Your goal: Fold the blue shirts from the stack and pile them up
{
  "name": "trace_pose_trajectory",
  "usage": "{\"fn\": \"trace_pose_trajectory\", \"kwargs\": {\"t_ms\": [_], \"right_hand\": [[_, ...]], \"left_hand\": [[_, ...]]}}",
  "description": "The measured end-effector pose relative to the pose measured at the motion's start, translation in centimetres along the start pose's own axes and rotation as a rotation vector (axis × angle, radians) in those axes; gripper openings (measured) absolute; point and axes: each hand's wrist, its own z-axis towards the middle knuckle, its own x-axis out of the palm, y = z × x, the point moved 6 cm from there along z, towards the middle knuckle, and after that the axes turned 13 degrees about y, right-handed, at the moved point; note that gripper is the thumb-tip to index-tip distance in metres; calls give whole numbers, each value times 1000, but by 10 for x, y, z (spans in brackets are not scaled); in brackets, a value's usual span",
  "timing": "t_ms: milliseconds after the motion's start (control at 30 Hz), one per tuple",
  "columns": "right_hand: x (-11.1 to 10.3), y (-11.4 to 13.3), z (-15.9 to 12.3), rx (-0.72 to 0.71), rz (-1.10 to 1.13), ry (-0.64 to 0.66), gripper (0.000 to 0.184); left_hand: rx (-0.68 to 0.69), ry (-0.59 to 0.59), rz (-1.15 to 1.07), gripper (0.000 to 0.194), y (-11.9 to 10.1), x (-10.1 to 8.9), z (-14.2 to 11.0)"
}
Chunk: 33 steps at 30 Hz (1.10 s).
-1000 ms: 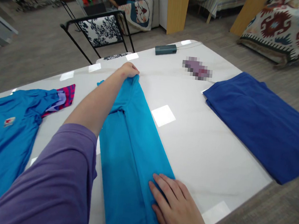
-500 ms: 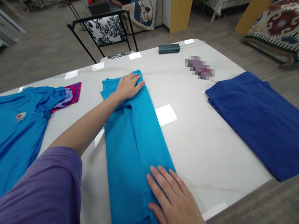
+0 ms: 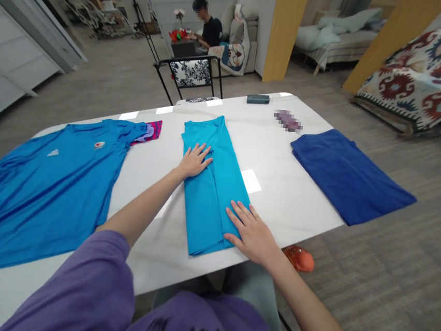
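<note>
A bright turquoise shirt (image 3: 205, 200), folded into a long strip, lies on the white table (image 3: 272, 191) in front of me. My left hand (image 3: 195, 160) rests on its upper left part with the fingers spread. Near the bottom right edge, my right hand (image 3: 251, 231) lies flat on the cloth, fingers stretched out. Neither hand grips anything. To the left a blue T-shirt (image 3: 81, 188) with small chest logos is laid out. A pink and purple patterned cloth (image 3: 153, 130) shows from under its sleeve. On the right is a folded dark blue garment (image 3: 344, 172), its outer part reaching past the table edge.
A dark green box (image 3: 258, 99) and a blurred purple item (image 3: 287, 121) sit at the table's far side. Behind it stands a black-framed chair (image 3: 192, 73). Farther back a person (image 3: 210, 29) sits by a sofa. An orange shoe (image 3: 300, 259) is on the floor.
My head view has pulled back and shows more of the room. My left hand has slid down the turquoise shirt towards me; my right hand stays near its lower edge.
</note>
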Motion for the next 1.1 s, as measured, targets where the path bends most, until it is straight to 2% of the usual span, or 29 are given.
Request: {"fn": "trace_pose_trajectory", "kwargs": {"t_ms": [100, 167, 233, 300, 367, 400, 467, 533, 600, 733, 833, 933, 1033, 1100], "right_hand": [[5, 5, -10, -23, 11, 21, 83], [5, 8, -21, -33, 20, 17, 89], [4, 11, -35, -48, 25, 11, 96], [5, 12, -50, -63, 19, 26, 101], [8, 13, -65, -83, 0, 49, 105], [10, 15, -73, -97, -14, 58, 108], [15, 20, -87, -136, -49, 65, 112], [19, 26, -100, -169, -81, 61, 102], [21, 32, -114, -177, -101, 47, 82], [15, 49, -145, -167, -91, 4, 62], [-1, 69, -171, -205, -18, 4, 45], [-26, 90, -192, -252, 129, 54, 38], [-64, 103, -195, -257, 272, 62, 40], [-94, 104, -179, -242, 329, 19, 40]], "left_hand": [[28, -154, -30, 77, -20, -10, -76], [130, -196, -67, 78, -44, -6, -140], [246, -147, -80, 80, -73, 12, -213], [309, -76, -62, 79, -98, 41, -281], [324, -31, -46, 80, -117, 73, -334], [321, -27, -42, 82, -124, 87, -353], [300, -65, -39, 83, -132, 108, -377], [263, -131, -53, 72, -135, 120, -390], [243, -175, -93, 61, -135, 126, -400], [262, -191, -221, 57, -136, 123, -427], [298, -161, -347, 49, -140, 109, -455], [354, -71, -501, 39, -143, 84, -480], [420, 13, -653, 33, -140, 44, -491], [437, 15, -691, 30, -130, 9, -482]]}}
